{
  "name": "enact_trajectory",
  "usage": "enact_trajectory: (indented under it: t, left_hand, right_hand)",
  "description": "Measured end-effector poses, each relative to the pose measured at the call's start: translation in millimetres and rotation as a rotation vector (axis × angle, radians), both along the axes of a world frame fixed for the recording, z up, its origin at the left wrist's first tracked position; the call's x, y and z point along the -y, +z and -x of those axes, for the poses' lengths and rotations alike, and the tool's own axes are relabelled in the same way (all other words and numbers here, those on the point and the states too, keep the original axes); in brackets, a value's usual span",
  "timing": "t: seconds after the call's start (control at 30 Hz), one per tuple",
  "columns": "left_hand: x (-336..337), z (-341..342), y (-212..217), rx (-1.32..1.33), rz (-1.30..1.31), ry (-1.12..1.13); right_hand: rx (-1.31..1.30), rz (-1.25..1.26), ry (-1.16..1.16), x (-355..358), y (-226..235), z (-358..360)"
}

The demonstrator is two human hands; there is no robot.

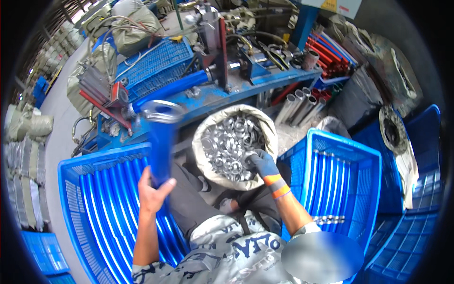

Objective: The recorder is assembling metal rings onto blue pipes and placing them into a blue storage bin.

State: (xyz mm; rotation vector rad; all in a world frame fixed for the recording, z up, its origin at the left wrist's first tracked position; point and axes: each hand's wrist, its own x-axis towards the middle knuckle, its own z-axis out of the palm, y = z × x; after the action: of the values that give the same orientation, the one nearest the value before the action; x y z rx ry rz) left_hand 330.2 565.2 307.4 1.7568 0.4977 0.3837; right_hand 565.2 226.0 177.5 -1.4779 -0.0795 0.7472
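Observation:
My bare left hand (156, 191) is wrapped round the lower part of a blue tube (161, 149), held upright and slightly blurred. A shiny metal ring (163, 110) sits at its top end. My right hand (263, 164), in a grey-blue glove with an orange cuff, reaches over the near right side of an open pale sack (204, 171). Its fingers are closed at a metal ring among many loose metal rings (229, 142) that fill the sack; the fingertips are partly hidden.
Blue crates hold blue tubes at my left (71, 189) and right (373, 189). Ahead stands a blue workbench (203, 105) with a clamping machine and another blue tube (175, 88) on it. Bare metal tubes (298, 106) lean beneath its right end. My legs flank the sack.

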Motion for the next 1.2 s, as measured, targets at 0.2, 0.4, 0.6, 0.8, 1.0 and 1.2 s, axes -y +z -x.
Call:
enact_trajectory:
  t: [0.2,0.4,0.6,0.8,1.0,1.2]
  left_hand:
    - [18.9,-1.8,-30.5,0.291,0.506,0.17]
    - [57.8,-14.5,-46.1,0.401,0.789,0.225]
    - [61.9,-16.7,-51.8,0.467,0.804,0.245]
    - [65.9,-14.6,-56.3,0.445,0.761,0.249]
    - [61.9,-15.4,-63.8,0.436,0.755,0.297]
    - [31.4,-18.5,-82.1,0.476,0.801,0.287]
  right_hand:
    - [-0.422,-0.572,-0.066,19.1,-32.5,32.6]
    - [-0.225,-0.58,-0.016,8.5,2.6,45.2]
    - [0.234,-0.407,0.036,2.6,38.3,42.7]
    - [0.034,-0.605,0.027,-7.6,47.3,44.6]
    - [0.111,-0.459,0.064,-12.0,57.5,43.8]
    - [0.05,-0.434,0.185,-51.0,73.4,18.1]
